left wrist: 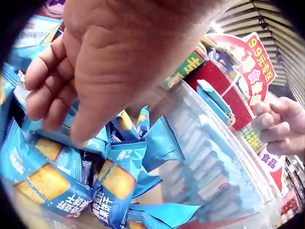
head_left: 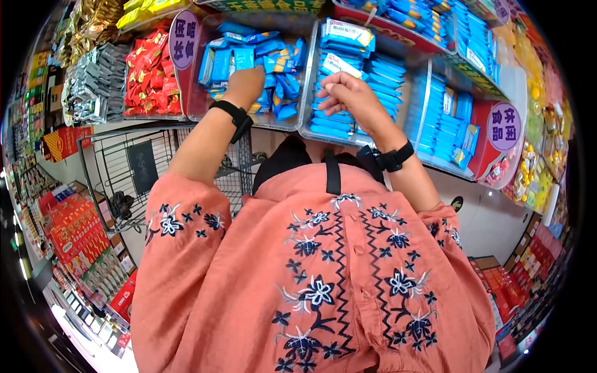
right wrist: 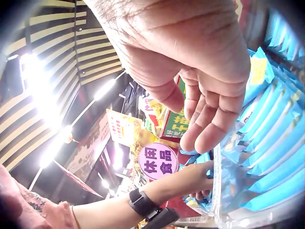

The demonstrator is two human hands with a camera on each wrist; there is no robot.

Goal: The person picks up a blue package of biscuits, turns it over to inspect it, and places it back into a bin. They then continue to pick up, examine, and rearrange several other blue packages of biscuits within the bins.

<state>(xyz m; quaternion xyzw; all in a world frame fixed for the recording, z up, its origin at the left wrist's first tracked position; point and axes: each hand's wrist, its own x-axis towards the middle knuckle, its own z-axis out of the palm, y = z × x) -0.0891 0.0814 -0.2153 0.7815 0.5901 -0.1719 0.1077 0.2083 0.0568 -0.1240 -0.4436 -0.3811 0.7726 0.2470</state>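
Observation:
My left hand [head_left: 249, 87] reaches down into a clear bin heaped with blue biscuit packets [head_left: 283, 65]. In the left wrist view its fingers bend over the pile, and the thumb tip overlaps a light-blue packet [left wrist: 97, 144]; I cannot tell whether the hand grips it. Printed biscuit packets [left wrist: 116, 183] lie loosely just below. My right hand [head_left: 351, 99] hovers above the neighbouring bin, where slim blue packets [head_left: 385, 81] stand in rows. Its fingers are loosely bent with nothing between them, and the rows [right wrist: 271, 138] show beside it in the right wrist view.
Left of the bins are red packets [head_left: 152, 81] and silver packets [head_left: 99, 84]. A wire shopping cart [head_left: 168, 149] stands below them. Clear plastic walls [head_left: 308, 81] divide the bins. Another bin of blue packets [head_left: 444, 124] and a purple sign [head_left: 505, 126] are at the right.

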